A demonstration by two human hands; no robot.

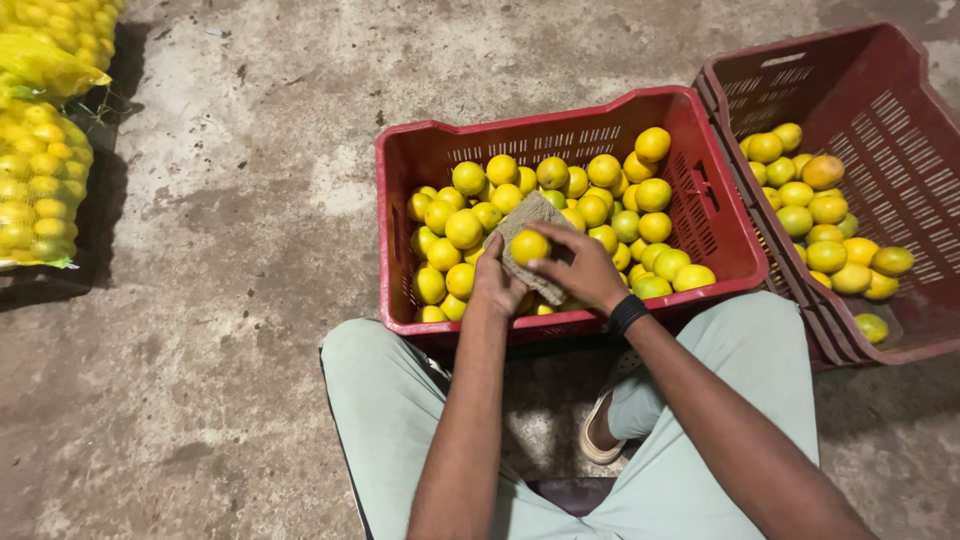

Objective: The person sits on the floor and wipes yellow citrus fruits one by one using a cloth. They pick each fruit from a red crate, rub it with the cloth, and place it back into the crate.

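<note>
Both hands' fingers hold one yellow citrus fruit (529,246) against a cloth (528,215) above the red crate (560,125)

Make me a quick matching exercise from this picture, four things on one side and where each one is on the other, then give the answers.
1. cloth
2. near crate
3. far-right crate
4. mesh sacks

A. left edge of the floor
B. between the knees, heaped with fruit
C. in the left hand, under a fruit
D. right of the other, partly filled

Pairs: 1-C, 2-B, 3-D, 4-A. The right hand steadies that fruit.
</note>
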